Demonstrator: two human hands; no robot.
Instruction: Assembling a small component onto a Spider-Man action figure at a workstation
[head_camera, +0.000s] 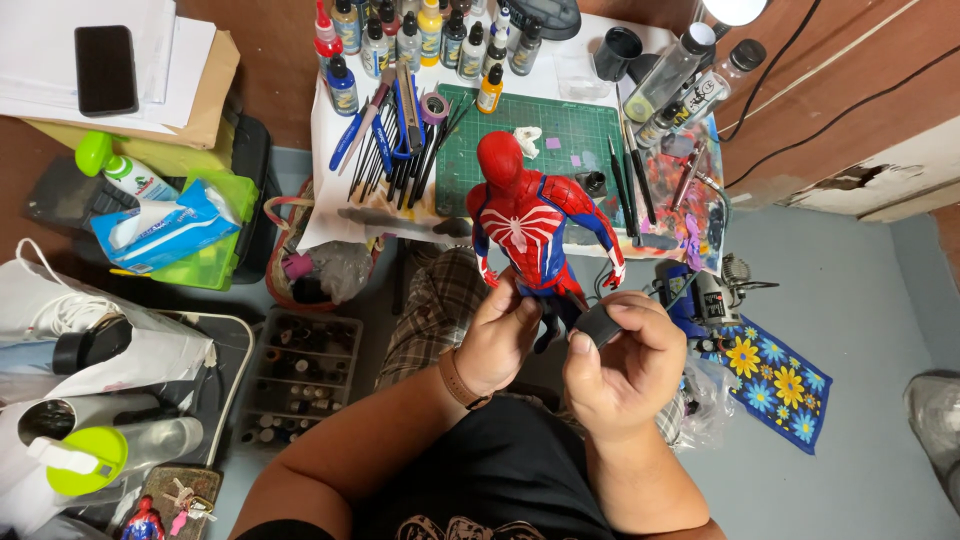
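Two hands meet over my lap, and between them stands a red and blue plastic superhero figure with a white spider emblem (527, 225), upright in the head view with its long axis running from 12 o'clock at the red head down to 6 o'clock at the legs. My left hand (497, 338) is closed around the figure's lower legs, thumb and fingers pinched together on them near the hip, so the figure rises straight toward 12 o'clock from that grip. My right hand (622, 365) sits just beside it at about 3 o'clock, fingers curled and clamped on a small dark grey block, perhaps a sanding sponge (597, 324), which lies near the figure's legs, though I cannot tell whether it touches them. From the right hand, the figure lies toward 10 o'clock; the left hand is the nearer one, being already on it. Beyond the figure, at 12 o'clock, a green cutting mat (560, 135) lies on the low white worktable (330, 190), with a row of small paint bottles (420, 35) behind it and a fan of dark-handled brushes and tools (400, 150) at about 11 o'clock.
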